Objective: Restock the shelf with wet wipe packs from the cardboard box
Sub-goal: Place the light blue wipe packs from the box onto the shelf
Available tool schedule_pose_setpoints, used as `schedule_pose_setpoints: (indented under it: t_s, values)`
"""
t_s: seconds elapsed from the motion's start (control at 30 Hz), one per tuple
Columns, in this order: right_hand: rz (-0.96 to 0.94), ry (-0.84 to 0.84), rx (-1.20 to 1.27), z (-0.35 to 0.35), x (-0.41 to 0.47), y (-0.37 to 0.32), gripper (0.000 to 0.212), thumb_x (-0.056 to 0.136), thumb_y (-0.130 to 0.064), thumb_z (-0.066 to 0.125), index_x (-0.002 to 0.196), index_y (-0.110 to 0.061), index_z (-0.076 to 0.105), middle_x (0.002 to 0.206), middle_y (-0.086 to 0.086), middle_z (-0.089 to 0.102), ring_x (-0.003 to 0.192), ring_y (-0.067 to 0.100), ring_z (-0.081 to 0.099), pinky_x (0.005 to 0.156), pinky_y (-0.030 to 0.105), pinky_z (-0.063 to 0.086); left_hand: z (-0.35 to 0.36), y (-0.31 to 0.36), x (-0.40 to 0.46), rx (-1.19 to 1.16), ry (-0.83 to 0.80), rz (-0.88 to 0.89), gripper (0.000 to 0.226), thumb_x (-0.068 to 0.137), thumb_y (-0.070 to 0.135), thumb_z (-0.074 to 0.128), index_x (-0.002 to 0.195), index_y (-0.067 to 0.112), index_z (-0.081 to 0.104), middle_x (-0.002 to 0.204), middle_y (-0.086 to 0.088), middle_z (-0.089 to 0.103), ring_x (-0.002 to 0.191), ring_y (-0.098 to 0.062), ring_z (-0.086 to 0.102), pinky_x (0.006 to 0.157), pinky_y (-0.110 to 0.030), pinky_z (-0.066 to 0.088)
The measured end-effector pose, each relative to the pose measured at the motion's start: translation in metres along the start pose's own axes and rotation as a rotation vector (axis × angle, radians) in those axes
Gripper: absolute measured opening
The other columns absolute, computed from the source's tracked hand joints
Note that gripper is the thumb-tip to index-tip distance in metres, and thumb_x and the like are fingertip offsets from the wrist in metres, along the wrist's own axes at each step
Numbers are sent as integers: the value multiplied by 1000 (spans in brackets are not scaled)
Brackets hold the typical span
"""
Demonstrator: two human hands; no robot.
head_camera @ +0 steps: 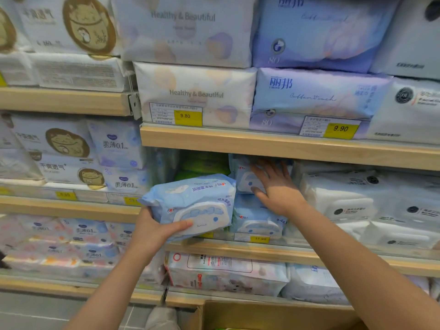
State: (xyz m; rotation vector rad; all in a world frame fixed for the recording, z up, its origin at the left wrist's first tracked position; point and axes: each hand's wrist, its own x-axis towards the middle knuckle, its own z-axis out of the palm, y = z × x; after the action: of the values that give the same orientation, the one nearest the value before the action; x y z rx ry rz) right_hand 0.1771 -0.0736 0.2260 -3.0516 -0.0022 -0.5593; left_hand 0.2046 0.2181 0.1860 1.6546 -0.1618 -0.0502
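Left grip holding blue wipe pack, tag 11.90

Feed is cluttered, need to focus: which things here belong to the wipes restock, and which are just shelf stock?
Job:
left hand holding blue wipe pack
right hand on stacked blue packs
cardboard box

Not the job:
Healthy & Beautiful packs
white packs
green packs

I see bright, even store light from above. The shelf board throws soft shadow over my right hand's fingers. Left of the left hand's fingers, packs smear. Edges bow outward; slight overall softness.
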Motion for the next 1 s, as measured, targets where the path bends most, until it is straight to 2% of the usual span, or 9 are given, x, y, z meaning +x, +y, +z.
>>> schedule_pose_setpoints:
  t_s: [0.07,0.13,0.2,0.3,0.47,0.57,0.7,0.83,1.0]
  values:
    - [34,58,165,-16,-15,-8,61,87,-45,24,140,-16,33,140,11,42,126,29,38,100,38,33,13,5,-2,12,-11,3,98,26,36,89,114,17,51,109,6,63,98,-13,62,88,-38,51]
    - [-37,109,292,-33,-35,-21,62,89,-50,29,139,-14,34,132,11,48,119,26,44,90,34,37,27,12,-5,30,-13,14,87,36,27,94,111,19,50,105,8,61,98,-15,60,90,-37,49]
    - [-244,132,142,-37,-50,-28,78,82,-59,45,144,-17,24,143,8,40,130,22,34,106,39,30,42,19,-8,34,-26,33,76,46,17,93,109,19,49,103,10,59,96,-13,58,89,-33,47]
    - [-379,93,-228,-24,-62,-35,107,65,-62,64,147,-16,14,150,12,29,138,27,23,114,52,16,65,19,-10,-14,-77,59,90,32,35,90,113,16,56,110,5,66,99,-11,64,90,-36,51]
    - [-268,200,-265,-15,-68,-39,104,51,-49,79,135,-12,32,126,14,54,117,31,47,100,52,39,92,25,-22,-39,-110,108,69,47,14,92,100,29,52,100,14,62,91,0,61,81,-23,50]
    - [-260,233,-258,-19,-66,-29,96,43,-36,82,124,-11,39,115,12,57,104,31,53,91,45,46,92,23,-19,36,-223,130,85,45,36,92,116,30,46,113,13,60,107,-10,58,91,-32,49]
    - [-264,270,-351,-20,-47,-15,80,48,-20,76,120,-10,42,113,14,56,101,34,54,92,48,41,79,20,1,356,-335,265,97,42,56,85,123,35,38,118,25,48,115,-6,47,88,-23,42]
    - [-189,258,-459,-3,-37,-3,69,59,-14,69,122,-11,41,116,15,56,107,35,53,100,52,34,64,-10,24,951,-379,362,145,27,99,39,148,22,17,155,-2,20,143,-22,14,116,-42,16]
    - [27,262,-382,16,-45,-1,71,56,-5,67,122,-12,40,117,16,56,111,34,43,99,51,40,64,-44,24,1161,-344,499,126,41,90,34,148,31,5,158,2,5,145,-22,-2,114,-40,-7]
